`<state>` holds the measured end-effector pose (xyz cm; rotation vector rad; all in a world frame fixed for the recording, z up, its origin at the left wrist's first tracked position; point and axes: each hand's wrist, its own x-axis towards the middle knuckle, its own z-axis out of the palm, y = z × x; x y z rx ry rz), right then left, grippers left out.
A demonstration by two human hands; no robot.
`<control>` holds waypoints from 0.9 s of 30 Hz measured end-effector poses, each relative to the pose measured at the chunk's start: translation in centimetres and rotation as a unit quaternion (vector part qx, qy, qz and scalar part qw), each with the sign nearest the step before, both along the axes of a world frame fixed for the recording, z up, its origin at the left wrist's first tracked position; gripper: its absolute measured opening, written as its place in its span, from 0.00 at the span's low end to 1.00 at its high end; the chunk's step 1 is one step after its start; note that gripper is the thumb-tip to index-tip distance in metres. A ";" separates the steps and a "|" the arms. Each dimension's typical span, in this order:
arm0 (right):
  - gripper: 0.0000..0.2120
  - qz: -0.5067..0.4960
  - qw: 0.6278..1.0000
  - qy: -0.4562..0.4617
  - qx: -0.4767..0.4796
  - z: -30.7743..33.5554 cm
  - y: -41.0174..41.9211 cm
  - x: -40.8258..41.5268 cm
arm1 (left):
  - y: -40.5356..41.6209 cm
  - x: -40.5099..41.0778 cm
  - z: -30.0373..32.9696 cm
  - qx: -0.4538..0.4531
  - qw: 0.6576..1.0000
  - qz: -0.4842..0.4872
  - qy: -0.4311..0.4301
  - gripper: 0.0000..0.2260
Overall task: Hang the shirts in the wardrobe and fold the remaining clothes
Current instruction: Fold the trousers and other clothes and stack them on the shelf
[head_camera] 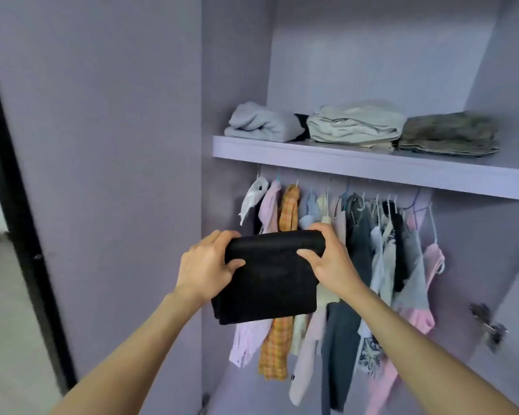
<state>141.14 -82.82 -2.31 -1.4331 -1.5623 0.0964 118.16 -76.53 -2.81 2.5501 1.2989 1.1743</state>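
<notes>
I hold a folded black garment [270,277] in front of the open wardrobe, below the shelf [357,163]. My left hand [206,265] grips its upper left edge, thumb on the front. My right hand [327,256] grips its upper right edge the same way. Behind the garment, several shirts [369,265] hang on hangers under the shelf, among them an orange checked one [286,214] and a pink one [426,283]. On the shelf lie three folded piles: light grey [261,122], pale green-white [354,124] and dark olive [447,133].
The lilac wardrobe side panel [102,145] stands at the left, with a black door frame [15,175] and floor beyond it. A metal hinge [489,324] sits on the right door. Shelf surface shows to the right of the olive pile.
</notes>
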 end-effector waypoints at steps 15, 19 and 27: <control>0.16 -0.110 0.946 -0.020 0.304 24.1 2.2 13.2 | 6.7 17.3 24.9 0.279 0.943 -0.090 -0.155 0.20; 0.14 -0.109 0.932 -0.048 0.341 28.4 6.2 15.3 | 10.4 20.0 29.2 0.320 0.933 -0.063 -0.150 0.19; 0.11 -0.129 0.910 -0.082 0.385 34.4 16.3 17.3 | 19.8 22.3 35.6 0.358 0.924 -0.015 -0.132 0.21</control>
